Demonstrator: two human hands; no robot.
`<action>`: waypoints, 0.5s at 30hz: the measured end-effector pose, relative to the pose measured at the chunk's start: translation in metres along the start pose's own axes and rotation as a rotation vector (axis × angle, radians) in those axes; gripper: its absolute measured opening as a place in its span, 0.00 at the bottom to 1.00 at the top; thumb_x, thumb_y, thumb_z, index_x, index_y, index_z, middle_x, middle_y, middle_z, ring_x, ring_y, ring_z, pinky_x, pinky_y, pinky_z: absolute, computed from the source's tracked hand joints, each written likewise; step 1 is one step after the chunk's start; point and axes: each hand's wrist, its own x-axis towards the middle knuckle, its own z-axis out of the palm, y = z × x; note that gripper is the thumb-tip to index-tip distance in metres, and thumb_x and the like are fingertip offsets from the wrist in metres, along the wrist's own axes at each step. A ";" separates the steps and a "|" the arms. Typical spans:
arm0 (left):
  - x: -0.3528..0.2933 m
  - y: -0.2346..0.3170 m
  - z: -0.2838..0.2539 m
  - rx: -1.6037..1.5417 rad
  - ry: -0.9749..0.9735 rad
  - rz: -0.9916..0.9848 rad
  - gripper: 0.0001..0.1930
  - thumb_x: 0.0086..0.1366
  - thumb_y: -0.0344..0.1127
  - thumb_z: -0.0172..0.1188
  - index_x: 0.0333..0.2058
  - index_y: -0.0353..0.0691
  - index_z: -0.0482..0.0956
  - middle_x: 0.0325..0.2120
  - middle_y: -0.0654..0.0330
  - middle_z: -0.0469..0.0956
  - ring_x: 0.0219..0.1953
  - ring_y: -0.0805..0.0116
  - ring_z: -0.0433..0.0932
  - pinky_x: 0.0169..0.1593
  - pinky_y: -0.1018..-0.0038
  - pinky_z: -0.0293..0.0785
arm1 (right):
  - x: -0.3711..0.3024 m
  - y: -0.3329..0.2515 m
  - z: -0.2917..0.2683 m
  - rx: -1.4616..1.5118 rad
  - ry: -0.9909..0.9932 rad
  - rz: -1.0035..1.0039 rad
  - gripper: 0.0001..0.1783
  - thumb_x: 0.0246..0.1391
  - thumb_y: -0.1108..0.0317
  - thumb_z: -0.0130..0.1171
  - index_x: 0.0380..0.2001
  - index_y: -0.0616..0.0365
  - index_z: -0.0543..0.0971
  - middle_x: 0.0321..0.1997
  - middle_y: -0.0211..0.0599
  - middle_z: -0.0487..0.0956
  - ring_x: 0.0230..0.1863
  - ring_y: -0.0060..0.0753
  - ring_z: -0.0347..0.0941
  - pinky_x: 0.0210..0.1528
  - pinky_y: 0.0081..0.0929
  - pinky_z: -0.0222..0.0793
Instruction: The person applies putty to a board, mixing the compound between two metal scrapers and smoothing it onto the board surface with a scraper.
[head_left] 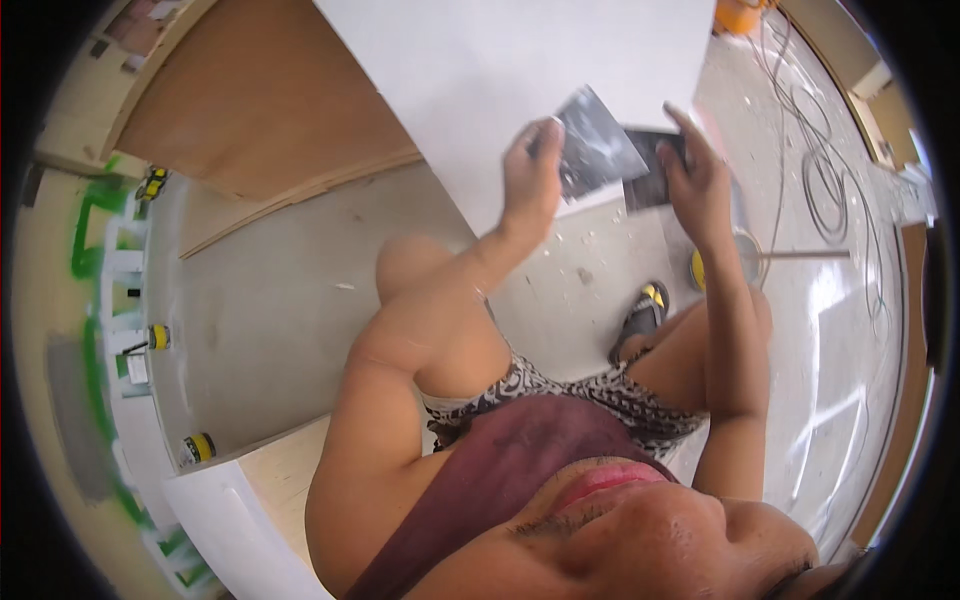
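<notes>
Near field: both forearms rise from the lower edge toward a white panel that fills the upper middle of the view. Left hand is closed, fingers curled on the near edge of a broad flat putty blade, grey and smeared; the blade lies against the panel's lower edge, its long axis running up and to the right from that hand. Right hand grips a second, darker blade, just beside and partly under the first; the two touch or overlap, exact contact unclear. Both hands sit about equally close to the panel. Count: two blades, one panel. Farther: concrete floor, one brown board leaning left, looped cables at right, three yellow-capped cans along the left wall.
</notes>
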 end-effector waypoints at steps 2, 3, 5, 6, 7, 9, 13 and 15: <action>0.002 0.004 -0.010 -0.069 0.008 -0.053 0.17 0.73 0.42 0.53 0.46 0.31 0.77 0.35 0.67 0.75 0.36 0.80 0.69 0.43 0.80 0.68 | 0.006 0.007 -0.001 0.030 0.191 0.011 0.21 0.59 0.74 0.58 0.56 0.60 0.75 0.41 0.45 0.82 0.40 0.30 0.79 0.45 0.25 0.72; 0.005 0.005 -0.015 -0.076 0.011 -0.035 0.17 0.73 0.42 0.53 0.47 0.31 0.76 0.35 0.67 0.75 0.36 0.80 0.69 0.43 0.79 0.68 | 0.010 0.004 -0.001 0.135 0.219 0.091 0.20 0.60 0.73 0.59 0.55 0.60 0.75 0.36 0.41 0.82 0.35 0.25 0.77 0.40 0.22 0.73; 0.006 0.005 -0.016 -0.086 0.023 -0.042 0.18 0.74 0.43 0.53 0.47 0.31 0.76 0.35 0.67 0.75 0.36 0.80 0.69 0.43 0.80 0.68 | 0.009 0.002 -0.005 0.367 0.220 0.269 0.18 0.60 0.69 0.61 0.53 0.61 0.74 0.30 0.32 0.79 0.29 0.16 0.71 0.30 0.16 0.69; 0.006 0.005 -0.015 -0.090 0.038 -0.035 0.18 0.74 0.43 0.52 0.48 0.31 0.76 0.35 0.68 0.74 0.36 0.80 0.69 0.42 0.80 0.68 | 0.010 0.007 -0.005 0.419 0.231 0.258 0.18 0.60 0.68 0.61 0.52 0.61 0.73 0.31 0.33 0.79 0.31 0.15 0.73 0.31 0.14 0.69; 0.006 0.006 -0.015 -0.094 0.028 -0.045 0.18 0.74 0.43 0.52 0.48 0.31 0.76 0.35 0.68 0.74 0.36 0.80 0.69 0.42 0.80 0.68 | 0.010 0.012 -0.006 0.470 0.243 0.247 0.18 0.60 0.67 0.62 0.51 0.61 0.73 0.32 0.33 0.79 0.32 0.15 0.74 0.31 0.12 0.69; 0.002 0.000 -0.009 -0.066 -0.032 -0.055 0.19 0.73 0.44 0.53 0.49 0.31 0.76 0.33 0.69 0.74 0.36 0.80 0.69 0.42 0.80 0.68 | 0.003 0.015 -0.005 0.405 0.148 0.223 0.20 0.55 0.67 0.67 0.49 0.60 0.74 0.40 0.36 0.80 0.40 0.22 0.77 0.40 0.19 0.74; -0.004 0.002 -0.005 0.491 -0.238 -0.046 0.23 0.73 0.46 0.54 0.49 0.28 0.76 0.37 0.62 0.78 0.41 0.74 0.73 0.48 0.78 0.70 | 0.005 0.019 0.000 0.087 0.194 -0.057 0.20 0.54 0.67 0.66 0.48 0.62 0.75 0.44 0.37 0.79 0.45 0.27 0.75 0.49 0.23 0.71; 0.001 0.009 -0.019 0.573 -0.120 -0.057 0.24 0.73 0.47 0.54 0.50 0.25 0.76 0.41 0.56 0.79 0.44 0.70 0.74 0.51 0.75 0.70 | 0.035 0.007 -0.012 0.385 0.322 0.060 0.20 0.58 0.76 0.60 0.52 0.65 0.70 0.37 0.36 0.78 0.36 0.21 0.75 0.34 0.18 0.72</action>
